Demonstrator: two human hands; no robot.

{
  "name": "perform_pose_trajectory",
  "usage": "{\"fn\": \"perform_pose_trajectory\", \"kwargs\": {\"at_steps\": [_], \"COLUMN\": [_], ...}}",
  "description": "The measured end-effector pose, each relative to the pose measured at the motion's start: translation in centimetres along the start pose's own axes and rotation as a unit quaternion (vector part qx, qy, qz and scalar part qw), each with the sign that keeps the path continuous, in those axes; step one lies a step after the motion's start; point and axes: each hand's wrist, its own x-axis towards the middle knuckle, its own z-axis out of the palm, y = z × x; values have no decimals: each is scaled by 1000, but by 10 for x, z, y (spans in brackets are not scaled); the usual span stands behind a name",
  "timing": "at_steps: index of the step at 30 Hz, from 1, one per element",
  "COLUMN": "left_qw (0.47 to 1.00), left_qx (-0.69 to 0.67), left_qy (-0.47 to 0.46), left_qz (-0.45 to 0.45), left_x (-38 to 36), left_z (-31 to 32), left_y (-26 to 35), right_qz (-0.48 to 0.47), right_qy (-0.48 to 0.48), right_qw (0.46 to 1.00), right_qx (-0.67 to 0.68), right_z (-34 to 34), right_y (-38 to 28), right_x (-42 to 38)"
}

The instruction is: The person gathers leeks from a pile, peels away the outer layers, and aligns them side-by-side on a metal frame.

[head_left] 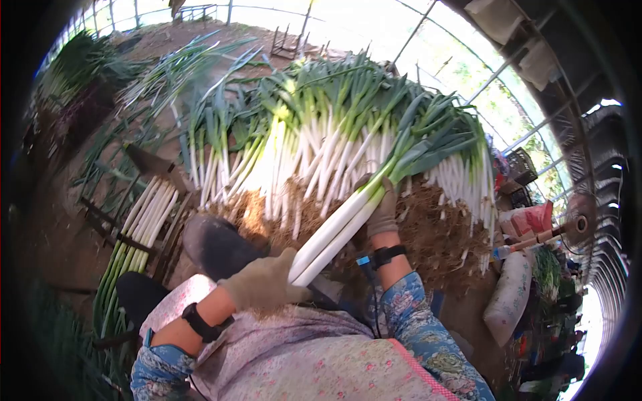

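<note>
Two thick leeks (338,230) lie slantwise across my lap, white ends low and green leaves up to the right. My left hand (264,281), gloved, is closed round their root ends. Higher up, where white turns green, my right hand (383,208), also gloved, is wrapped round the stalks. Behind them a wide heap of leeks (328,147) lies with leaves away from me and soil-covered roots (435,227) toward me.
At the left, a metal rack (157,250) holds a row of leeks (144,220). Loose leaves (180,73) lie on the ground at the upper left. On the right are a stuffed sack (509,297), a red bag (528,219) and a dark crate (520,167).
</note>
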Motion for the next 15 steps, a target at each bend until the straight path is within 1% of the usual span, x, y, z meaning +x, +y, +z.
{"fn": "perform_pose_trajectory", "kwargs": {"at_steps": [1, 2, 3, 5, 6, 7, 8, 9, 10, 11, 12, 13, 14, 15], "left_qw": [999, 982, 954, 909, 741, 853, 932, 976, 963, 940, 910, 872, 819, 785], "left_qx": [-36, -174, -249, -400, -665, -515, -346, -163, -244, -328, -408, -485, -567, -610], "left_qy": [-6, 4, 44, 19, -89, -40, 9, 58, 37, 41, 43, 43, 77, 104], "left_qz": [-12, 69, 158, 116, 38, 72, 104, 133, 110, 86, 62, 36, -32, -32], "left_x": [-7, 0, 2, -26, -31, -37, -45, -52, -46, -43, -42, -40, -42, -40], "left_z": [1, 13, 12, 4, -1, 1, 5, 7, 19, 27, 30, 31, 34, 38], "left_y": [-5, -33, -52, -56, -61, -61, -57, -50, -59, -67, -61, -55, -45, -44], "right_qz": [15, 31, 42, 57, 84, 77, 70, 62, 58, 59, 59, 59, 61, 59], "right_qy": [-24, -46, -66, -71, -62, -57, -54, -53, -66, -62, -57, -50, -44, -44], "right_qw": [999, 997, 992, 984, 963, 962, 961, 961, 961, 963, 964, 965, 966, 967], "right_qx": [30, 63, 96, 150, 248, 255, 261, 265, 261, 257, 254, 251, 247, 243], "right_z": [4, 3, 0, -4, -1, 1, 5, 6, 4, 2, 3, 4, 4, 6], "right_y": [0, -2, -3, -3, -3, -1, -1, -1, 2, 3, 3, 5, 5, 6], "right_x": [-1, 1, 2, 6, 5, 2, 0, 0, 0, 2, 2, 0, -1, -1]}}
